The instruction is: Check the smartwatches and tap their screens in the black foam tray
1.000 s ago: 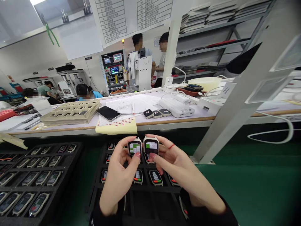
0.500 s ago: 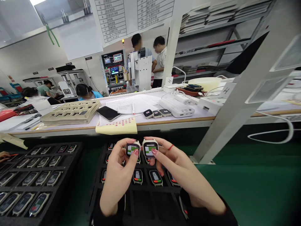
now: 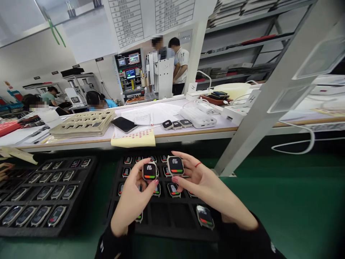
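Observation:
My left hand [image 3: 136, 194] grips a square smartwatch [image 3: 150, 171] by its edges, thumb below and index finger at the top. Another smartwatch [image 3: 175, 166] is held the same way in my right hand [image 3: 201, 180], slightly higher. Both screens are lit, with white text on black and a red and green bar at the bottom. Beneath my hands lies a black foam tray [image 3: 161, 230] with several more lit watches in its slots; two slots in the front row hold nothing. One watch [image 3: 205, 216] sits in that row near my right wrist. My hands partly hide the middle rows.
A second black tray [image 3: 58, 230] of watches lies to the left. Across the bench [image 3: 167, 133] ahead are a phone [image 3: 124, 124], papers, three small watches [image 3: 177, 124], a white power bank [image 3: 198, 118] and a beige tray [image 3: 83, 124]. A slanted metal post [image 3: 250, 108] rises at right. People work behind.
Both held watch screens went from a green and white display to black with text and a red-green bar. My thumbs moved off the screens to the lower edges. The view shifted slightly.

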`<state>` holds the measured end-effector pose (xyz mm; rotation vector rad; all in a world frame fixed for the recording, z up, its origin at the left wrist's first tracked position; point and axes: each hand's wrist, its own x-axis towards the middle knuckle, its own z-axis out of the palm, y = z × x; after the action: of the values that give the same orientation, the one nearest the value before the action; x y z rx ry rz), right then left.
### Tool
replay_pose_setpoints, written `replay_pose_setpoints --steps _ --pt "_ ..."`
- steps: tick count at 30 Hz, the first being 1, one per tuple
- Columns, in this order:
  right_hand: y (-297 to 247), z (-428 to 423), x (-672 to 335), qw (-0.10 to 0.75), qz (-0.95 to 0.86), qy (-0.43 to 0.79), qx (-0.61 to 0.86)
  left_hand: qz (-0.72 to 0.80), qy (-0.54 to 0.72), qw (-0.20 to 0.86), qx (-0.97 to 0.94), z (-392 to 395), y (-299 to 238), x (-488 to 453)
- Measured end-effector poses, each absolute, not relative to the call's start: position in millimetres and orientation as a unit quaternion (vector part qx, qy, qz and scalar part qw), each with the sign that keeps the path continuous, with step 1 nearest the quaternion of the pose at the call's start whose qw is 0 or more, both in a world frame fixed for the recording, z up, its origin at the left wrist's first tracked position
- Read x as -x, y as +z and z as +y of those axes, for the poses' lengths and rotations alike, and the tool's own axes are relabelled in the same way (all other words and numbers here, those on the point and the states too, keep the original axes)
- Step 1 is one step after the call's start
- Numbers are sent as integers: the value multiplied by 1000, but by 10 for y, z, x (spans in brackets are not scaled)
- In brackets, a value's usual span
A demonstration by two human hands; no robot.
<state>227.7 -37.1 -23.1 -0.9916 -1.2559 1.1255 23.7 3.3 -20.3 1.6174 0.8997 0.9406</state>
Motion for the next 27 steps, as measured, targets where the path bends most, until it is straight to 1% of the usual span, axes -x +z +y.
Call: replay_pose_setpoints --steps 3,6,9,11,14,20,23,27 --pt "-427 -537 -2435 465 -556 475 500 417 299 484 -709 -82 -411 -84" --pt "-747 -679 -2512 377 -614 388 575 472 205 428 -743 -214 -610 -14" --pt "-1028 -744 -2471 329 -654 291 616 485 169 386 -767 -303 -747 -68" --pt "-1121 -759 -2415 305 -670 253 628 478 166 366 -781 -327 -799 -137" --pt "-1121 -782 -2341 291 -684 238 626 467 162 349 -796 -336 -830 -218" --pt "-1033 -846 -2258 286 -648 296 641 471 165 351 -792 -347 -851 -222" --pt "-1062 -838 -2226 279 -642 277 658 475 174 352 -787 -337 -903 -222" --pt "-1096 -802 -2187 271 -659 242 659 471 195 329 -795 -289 -974 -250"
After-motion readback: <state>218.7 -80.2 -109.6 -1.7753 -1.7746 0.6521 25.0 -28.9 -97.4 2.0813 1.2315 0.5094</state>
